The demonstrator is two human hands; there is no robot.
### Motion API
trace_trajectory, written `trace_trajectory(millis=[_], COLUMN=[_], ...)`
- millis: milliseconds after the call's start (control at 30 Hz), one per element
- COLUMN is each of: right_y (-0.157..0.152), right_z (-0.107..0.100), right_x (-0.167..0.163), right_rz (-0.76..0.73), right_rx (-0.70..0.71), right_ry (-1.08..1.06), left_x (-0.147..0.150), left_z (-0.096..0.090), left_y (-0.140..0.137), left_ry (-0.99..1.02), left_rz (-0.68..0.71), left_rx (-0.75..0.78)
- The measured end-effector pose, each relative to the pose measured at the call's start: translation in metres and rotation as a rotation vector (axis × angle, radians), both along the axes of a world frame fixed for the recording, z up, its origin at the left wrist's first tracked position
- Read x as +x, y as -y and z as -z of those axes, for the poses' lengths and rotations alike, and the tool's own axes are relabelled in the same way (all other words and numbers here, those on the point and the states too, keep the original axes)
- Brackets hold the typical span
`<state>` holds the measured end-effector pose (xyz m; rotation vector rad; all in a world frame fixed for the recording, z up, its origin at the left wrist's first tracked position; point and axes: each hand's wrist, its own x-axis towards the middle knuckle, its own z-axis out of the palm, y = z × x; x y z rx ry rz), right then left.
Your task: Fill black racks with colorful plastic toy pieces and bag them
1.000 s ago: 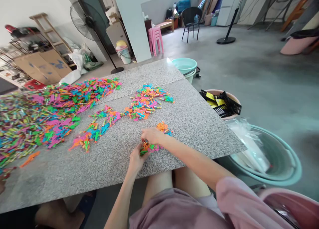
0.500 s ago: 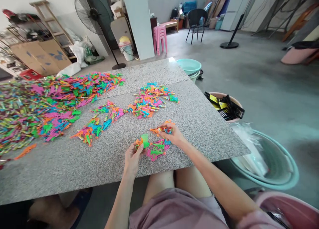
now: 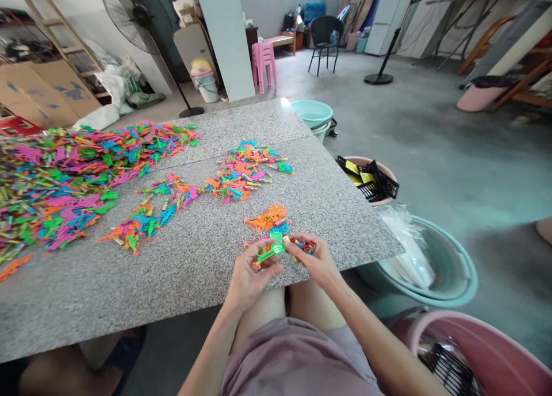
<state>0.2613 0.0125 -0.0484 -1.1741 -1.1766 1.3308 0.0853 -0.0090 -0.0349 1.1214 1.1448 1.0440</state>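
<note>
My left hand [image 3: 250, 278] is closed on a bright green plastic toy piece [image 3: 276, 241], with a bit of orange by its fingers. My right hand [image 3: 319, 264] meets it on the right, its fingers wrapped round several small tubes with red ends [image 3: 307, 247]. The two hands nearly touch over the table's front edge. Just beyond them lies a small group of orange plastic pieces [image 3: 266, 216], with blue ones [image 3: 282, 226] beside it. Pink pieces under my left hand are mostly hidden.
A mixed pile of colourful plastic pieces [image 3: 244, 172] lies further back on the speckled stone table [image 3: 185, 281]. A far larger heap [image 3: 86, 172] covers the left. Right of the table stand a green basin [image 3: 468, 269] with clear bags and a pink tub [image 3: 487, 333].
My right hand has come back from the orange pieces toward my left hand and now shows red-ended tubes. My left hand has moved right with the green piece. The view has shifted right.
</note>
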Motion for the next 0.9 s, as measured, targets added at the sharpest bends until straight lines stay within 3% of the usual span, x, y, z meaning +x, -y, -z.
trace_trajectory(millis=[167,333,467,900], right_y=[0.012,0.018,0.02,0.011], right_z=[-0.01,-0.016,-0.018,-0.016], right_x=[0.019,0.025,0.024,0.033], right_rz=[-0.007,-0.087,-0.059,-0.207], right_rx=[0.188,0.292,0.292,0.177], right_ry=[0.221,0.324,0.292,0.245], left_x=[-0.004,0.003,0.009,0.003], left_z=[0.0,-0.004,-0.009,-0.008], left_y=[-0.008,-0.007,-0.003,-0.008], left_ry=[-0.079,-0.018,-0.016,-0.093], left_rz=[-0.15,-0.083,-0.047,0.003], left_rx=[-0.009,-0.079,-0.105,-0.065])
